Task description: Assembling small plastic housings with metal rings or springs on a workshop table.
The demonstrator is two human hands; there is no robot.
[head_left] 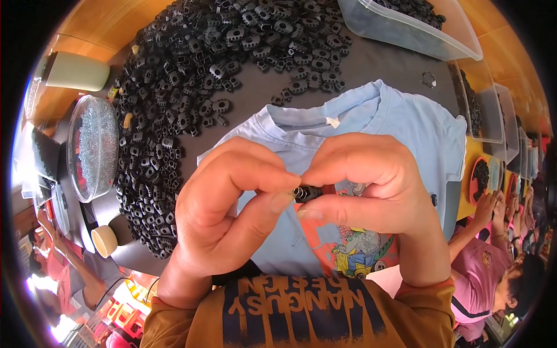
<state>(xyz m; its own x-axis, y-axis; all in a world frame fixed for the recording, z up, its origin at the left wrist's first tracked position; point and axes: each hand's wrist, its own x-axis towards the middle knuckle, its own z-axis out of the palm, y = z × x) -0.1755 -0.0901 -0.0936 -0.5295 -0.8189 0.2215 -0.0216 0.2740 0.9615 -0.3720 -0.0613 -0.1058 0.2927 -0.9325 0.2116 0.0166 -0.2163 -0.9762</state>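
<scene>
Right hand (394, 197) has a small black part (313, 192) pinched between thumb and index finger, held up over a light blue T-shirt (278, 255) spread on the worktop (255, 87). Left hand (206, 203) is closed in at the part's left end, by a tiny metal coil (300, 192); can't tell if it's actually gripping anything. Huge heap of black pieces (159, 87) sits beyond, mostly off to the left.

Matte dark-grey tabletop (380, 66) in a brightly lit room.
Smooth orange-brown surfaces (96, 26), wall or partition unclear, flank it upper left and upper right; a bright yellow tabletop (467, 200) shows at right, a stool-like orange-red plastic piece (125, 317) lower left, white glare (23, 153) far left.
</scene>
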